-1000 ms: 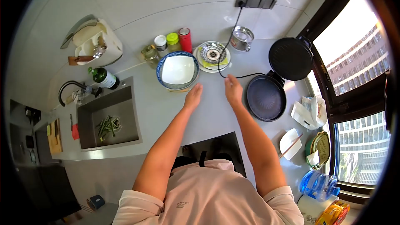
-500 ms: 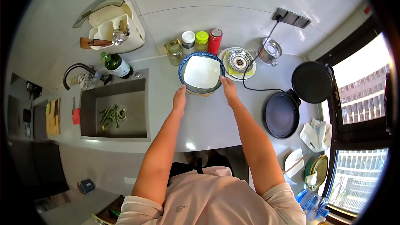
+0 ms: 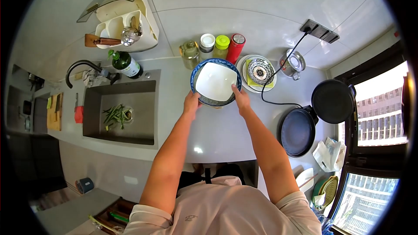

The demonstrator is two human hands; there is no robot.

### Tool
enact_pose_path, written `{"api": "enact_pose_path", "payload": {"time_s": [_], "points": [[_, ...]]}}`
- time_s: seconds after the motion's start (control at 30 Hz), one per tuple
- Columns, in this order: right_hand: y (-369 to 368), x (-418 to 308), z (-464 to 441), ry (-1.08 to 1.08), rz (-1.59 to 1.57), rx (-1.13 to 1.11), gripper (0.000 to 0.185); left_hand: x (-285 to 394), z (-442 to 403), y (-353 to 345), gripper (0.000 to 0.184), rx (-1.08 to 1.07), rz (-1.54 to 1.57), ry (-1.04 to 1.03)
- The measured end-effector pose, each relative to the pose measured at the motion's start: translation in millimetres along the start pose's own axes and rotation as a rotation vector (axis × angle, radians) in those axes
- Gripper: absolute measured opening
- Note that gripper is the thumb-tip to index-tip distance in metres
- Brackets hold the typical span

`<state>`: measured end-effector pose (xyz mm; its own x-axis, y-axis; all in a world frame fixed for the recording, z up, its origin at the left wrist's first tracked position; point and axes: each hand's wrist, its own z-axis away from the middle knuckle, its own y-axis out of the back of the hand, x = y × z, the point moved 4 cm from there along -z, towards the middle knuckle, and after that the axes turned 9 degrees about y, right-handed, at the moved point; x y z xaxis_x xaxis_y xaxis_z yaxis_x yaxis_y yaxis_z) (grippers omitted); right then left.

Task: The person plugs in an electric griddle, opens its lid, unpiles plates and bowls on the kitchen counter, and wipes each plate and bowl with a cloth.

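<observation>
A white squarish bowl (image 3: pixel 216 81) sits nested inside a larger round bowl with a blue patterned rim (image 3: pixel 194 76). My left hand (image 3: pixel 191 103) grips the lower left of the stack, thumb at the rim and fingers curled beneath. On the lower right side, my right hand (image 3: pixel 241 99) holds the stack the same way, its thumb over the edge. A sliver of something beige shows under the bowls; whether they are raised off the counter I cannot tell. Just right of the stack, a small patterned bowl (image 3: pixel 261 71) rests on a yellow item atop white plates (image 3: pixel 241 62).
Behind stand a glass jar (image 3: pixel 190 55), lidded containers and a red bottle (image 3: pixel 236 48). Leftward is a sink (image 3: pixel 90 115) with green scraps (image 3: pixel 116 116). A black cable (image 3: pixel 278 103) runs across the counter near a round black pan (image 3: pixel 298 132) with a raised lid-like half (image 3: pixel 332 101).
Both hands have closed further over the bowls' rims, thumbs now reaching onto the edge. The bowls look slightly larger and tilted a little. The whole view has shifted slightly.
</observation>
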<state>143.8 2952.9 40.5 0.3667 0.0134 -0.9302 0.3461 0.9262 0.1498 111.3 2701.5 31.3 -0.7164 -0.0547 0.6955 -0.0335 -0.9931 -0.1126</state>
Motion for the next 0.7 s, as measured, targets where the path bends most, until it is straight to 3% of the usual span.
{"api": "enact_pose_path", "payload": {"time_s": [0.5,0.53,0.67,0.7], "points": [[-88.7,-5.8,44.5,0.071,0.064,-0.082,0.069,4.7,10.6,99.6,0.036,0.136,0.026,-0.048],[-90.5,-11.8,48.1,0.063,0.078,-0.083,0.069,4.1,7.8,103.9,0.042,0.128,0.005,-0.011],[-91.7,-27.4,56.7,0.014,0.044,-0.089,0.072,15.5,15.8,100.2,0.057,0.182,-0.034,-0.292],[-91.1,-29.1,58.1,0.005,0.013,-0.088,0.073,16.6,12.8,103.5,0.058,0.336,-0.149,-0.392]]}}
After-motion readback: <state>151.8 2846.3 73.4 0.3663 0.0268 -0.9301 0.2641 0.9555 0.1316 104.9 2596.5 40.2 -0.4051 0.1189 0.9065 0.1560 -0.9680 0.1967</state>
